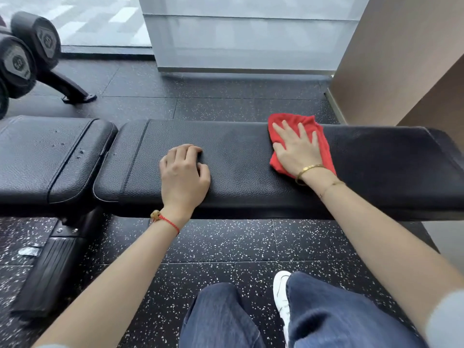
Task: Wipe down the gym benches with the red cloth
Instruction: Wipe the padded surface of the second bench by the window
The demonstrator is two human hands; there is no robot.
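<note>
Right hand point(296, 149) lay flat, fingers spread wide, pressing red cloth point(324, 149) onto long black bench pad point(251, 156), toward pad's right part. Cloth bunched under palm, edges showing past fingers and wrist. Left hand point(184, 172) rested on same pad near middle, fingers loosely curled, holding nothing. Shorter seat pad point(47, 151) sat just left of long pad. 2 dumbbells point(27, 51) on rack at far left. Speckled floor point(226, 242) below.
</note>
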